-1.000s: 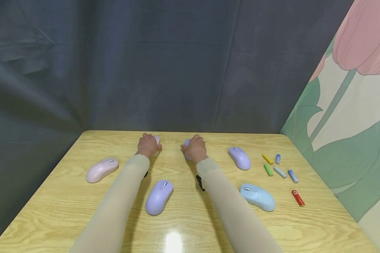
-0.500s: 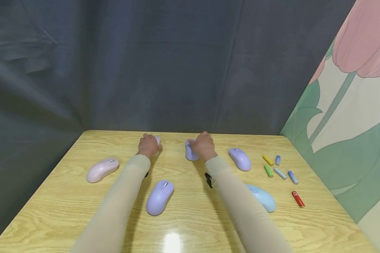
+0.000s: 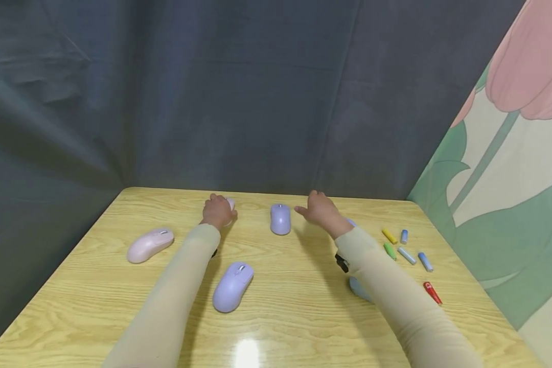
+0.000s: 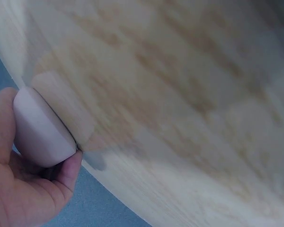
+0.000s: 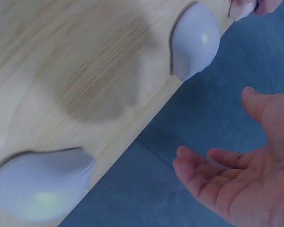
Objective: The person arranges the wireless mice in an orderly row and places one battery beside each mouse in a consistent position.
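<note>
Near the table's far edge my left hand (image 3: 217,210) grips a pale pink computer mouse (image 4: 42,127), thumb and fingers on its two sides. To its right a purple mouse (image 3: 280,220) lies free on the wood. My right hand (image 3: 321,208) is in the air beyond that mouse's right side, thumb spread and fingers loosely bent, holding nothing. In the right wrist view this hand has the purple mouse (image 5: 195,40) above left and a second purple mouse (image 5: 40,187) below left. The head view shows only a bit of that second mouse (image 3: 351,223) behind my right forearm.
On the wooden table (image 3: 285,327) lie a pink mouse (image 3: 151,245) at left and a purple one (image 3: 232,287) in front. A blue mouse (image 3: 360,289) is mostly hidden under my right sleeve. Several small coloured batteries (image 3: 407,255) lie at right. A dark curtain (image 3: 239,102) hangs behind.
My right hand has let go of the purple mouse at the back, lifted and moved right, uncovering it. The right forearm now covers much of the blue mouse. My left hand keeps its grip in place.
</note>
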`<state>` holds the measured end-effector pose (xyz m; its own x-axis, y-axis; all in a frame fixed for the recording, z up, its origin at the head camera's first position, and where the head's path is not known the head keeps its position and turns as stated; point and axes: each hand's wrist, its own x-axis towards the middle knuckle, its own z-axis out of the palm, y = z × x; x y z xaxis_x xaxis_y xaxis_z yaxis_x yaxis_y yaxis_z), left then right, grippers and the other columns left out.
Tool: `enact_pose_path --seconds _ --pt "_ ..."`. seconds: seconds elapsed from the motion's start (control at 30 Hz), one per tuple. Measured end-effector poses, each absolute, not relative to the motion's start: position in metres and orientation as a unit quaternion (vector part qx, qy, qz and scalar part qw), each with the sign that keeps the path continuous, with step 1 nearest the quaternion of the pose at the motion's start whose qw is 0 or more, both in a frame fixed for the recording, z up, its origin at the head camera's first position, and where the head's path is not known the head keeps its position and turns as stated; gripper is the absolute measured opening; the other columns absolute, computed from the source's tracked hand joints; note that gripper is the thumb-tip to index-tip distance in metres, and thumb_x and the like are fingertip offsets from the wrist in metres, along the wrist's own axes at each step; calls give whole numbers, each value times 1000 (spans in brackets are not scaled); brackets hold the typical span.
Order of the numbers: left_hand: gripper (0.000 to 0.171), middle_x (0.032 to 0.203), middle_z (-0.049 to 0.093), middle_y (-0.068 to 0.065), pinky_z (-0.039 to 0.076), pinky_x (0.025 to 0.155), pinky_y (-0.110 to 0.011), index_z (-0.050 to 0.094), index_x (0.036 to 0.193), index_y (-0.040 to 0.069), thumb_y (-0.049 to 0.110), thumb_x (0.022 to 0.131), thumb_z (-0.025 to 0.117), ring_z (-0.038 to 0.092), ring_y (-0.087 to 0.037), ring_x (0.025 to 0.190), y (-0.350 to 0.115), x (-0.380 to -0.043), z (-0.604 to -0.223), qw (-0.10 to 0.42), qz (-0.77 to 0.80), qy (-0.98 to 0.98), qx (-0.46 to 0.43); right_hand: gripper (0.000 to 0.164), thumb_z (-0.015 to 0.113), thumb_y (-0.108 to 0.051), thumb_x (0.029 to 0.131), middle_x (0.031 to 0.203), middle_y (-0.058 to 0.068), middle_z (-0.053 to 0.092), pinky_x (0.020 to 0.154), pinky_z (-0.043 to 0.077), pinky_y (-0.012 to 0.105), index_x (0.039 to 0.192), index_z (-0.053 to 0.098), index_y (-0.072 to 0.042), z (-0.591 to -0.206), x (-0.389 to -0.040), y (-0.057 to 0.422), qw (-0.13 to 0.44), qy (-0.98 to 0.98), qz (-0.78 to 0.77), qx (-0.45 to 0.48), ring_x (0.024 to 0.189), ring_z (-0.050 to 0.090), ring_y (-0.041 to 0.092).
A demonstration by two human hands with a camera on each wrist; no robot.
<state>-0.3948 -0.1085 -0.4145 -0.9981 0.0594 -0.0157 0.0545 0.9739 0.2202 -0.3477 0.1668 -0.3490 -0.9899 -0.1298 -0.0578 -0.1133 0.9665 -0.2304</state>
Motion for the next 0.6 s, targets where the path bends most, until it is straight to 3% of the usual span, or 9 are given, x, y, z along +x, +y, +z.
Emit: enact_pose_path --seconds 0.3,0.6 --pt "64 111 45 -27 51 79 -45 46 126 -15 38 94 60 52 -38 100 -108 -395 -416 12 118 993 15 72 53 -39 99 133 38 41 96 41 54 136 34 19 -348 -335 197 8 991 -92 -93 120 46 48" --pt "66 111 44 -26 52 79 -45 44 128 -16 39 94 59 52 -37 99 -109 -398 -419 12 116 993 16 69 48 -37 101 134 41 38 98 39 55 137 32 20 -355 -334 242 24 992 -49 -111 121 44 52"
